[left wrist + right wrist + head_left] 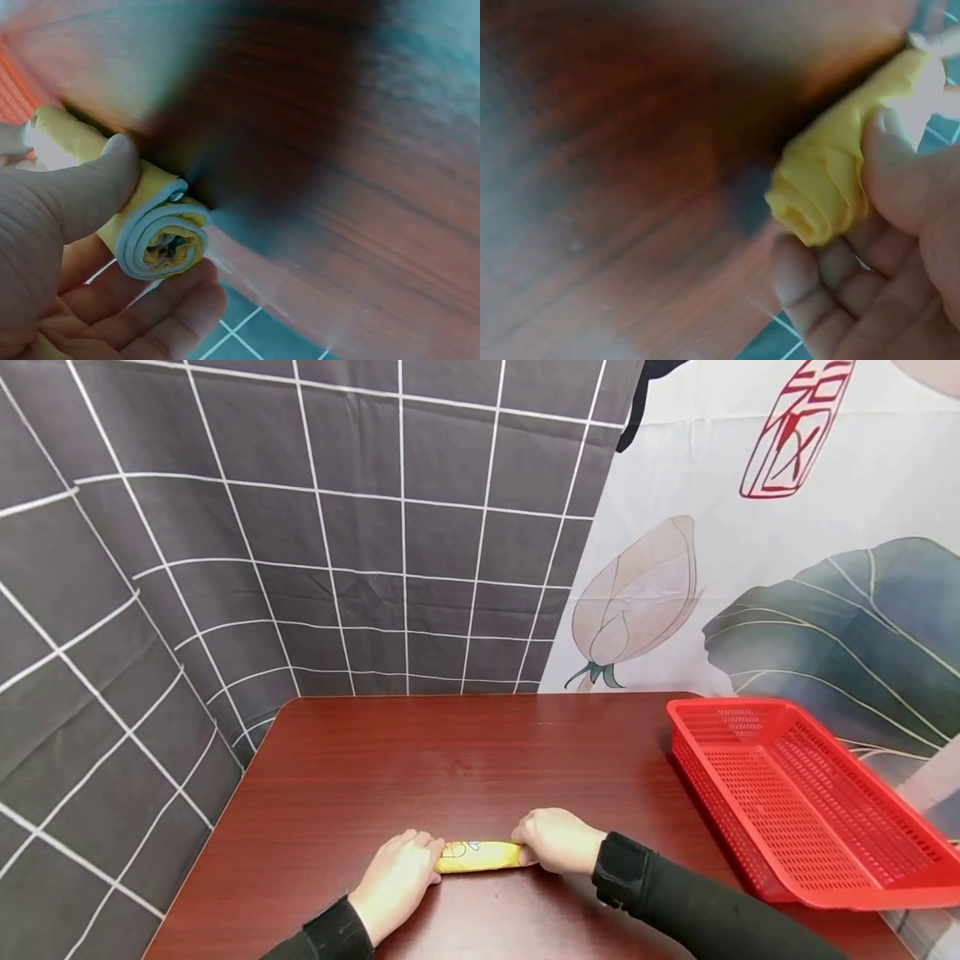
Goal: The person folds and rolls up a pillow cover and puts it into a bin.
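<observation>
A tightly rolled yellow cloth (480,857) with a line drawing on it lies crosswise between my hands, close over the table near its front. My left hand (397,878) grips the left end, thumb on top and fingers beneath. In the left wrist view that end of the roll (161,229) shows a spiral of layers with pale edging. My right hand (558,842) holds the other end between thumb and fingers. Seen from the right wrist, the roll's end (817,187) is plain yellow with folded, slightly uneven layers.
A red perforated plastic basket (810,802) stands at the right side of the reddish-brown table (450,752). Grey cloth with white grid lines (360,527) hangs behind and to the left. A white sheet with plant drawings (652,485) hangs at the back right.
</observation>
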{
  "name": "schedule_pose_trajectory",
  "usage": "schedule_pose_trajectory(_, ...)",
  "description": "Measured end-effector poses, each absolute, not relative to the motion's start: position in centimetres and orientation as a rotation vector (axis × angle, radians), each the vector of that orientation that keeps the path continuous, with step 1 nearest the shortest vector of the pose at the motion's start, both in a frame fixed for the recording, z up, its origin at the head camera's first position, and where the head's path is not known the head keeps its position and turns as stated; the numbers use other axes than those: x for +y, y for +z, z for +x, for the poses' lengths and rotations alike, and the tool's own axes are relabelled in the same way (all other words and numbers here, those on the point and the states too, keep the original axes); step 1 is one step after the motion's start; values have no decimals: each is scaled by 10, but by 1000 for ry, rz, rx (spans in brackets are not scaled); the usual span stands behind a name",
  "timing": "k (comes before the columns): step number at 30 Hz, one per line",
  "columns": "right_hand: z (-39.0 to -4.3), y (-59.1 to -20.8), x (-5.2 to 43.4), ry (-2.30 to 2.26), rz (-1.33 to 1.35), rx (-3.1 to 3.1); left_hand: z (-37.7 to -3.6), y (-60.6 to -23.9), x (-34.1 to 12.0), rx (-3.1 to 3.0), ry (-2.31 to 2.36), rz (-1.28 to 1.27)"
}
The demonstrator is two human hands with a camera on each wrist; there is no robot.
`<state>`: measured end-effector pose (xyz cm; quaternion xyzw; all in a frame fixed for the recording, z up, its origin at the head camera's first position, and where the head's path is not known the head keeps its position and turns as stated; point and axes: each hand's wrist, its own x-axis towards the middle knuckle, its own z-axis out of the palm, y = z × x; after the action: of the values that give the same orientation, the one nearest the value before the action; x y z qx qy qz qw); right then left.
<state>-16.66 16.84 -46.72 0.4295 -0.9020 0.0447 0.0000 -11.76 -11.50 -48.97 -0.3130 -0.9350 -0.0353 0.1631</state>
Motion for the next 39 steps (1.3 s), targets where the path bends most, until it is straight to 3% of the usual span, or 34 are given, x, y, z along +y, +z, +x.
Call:
schedule_pose_trajectory(10, -204, -456, 168, 672, 1179, -3386, -117, -487, -112, -2703, -140, -888)
schedule_pose_trajectory(17, -213, -452, 160, 565, 1040, -3411, -116, -487, -111, -2704, -135, -894)
schedule_pose_trajectory(26, -192, -466, 168, 548, 1221, -3021, -115, -486, -112, -2694, -118, -896)
schedule_pose_trajectory(33, -164, -469, 174, 212, 1353, -2719, -115, -488, -111, -2690, -100, -886)
schedule_pose_trajectory(39, -148, -481, 180, 78, 1290, -2685, -118, -491, -112, -2665, -100, -882)
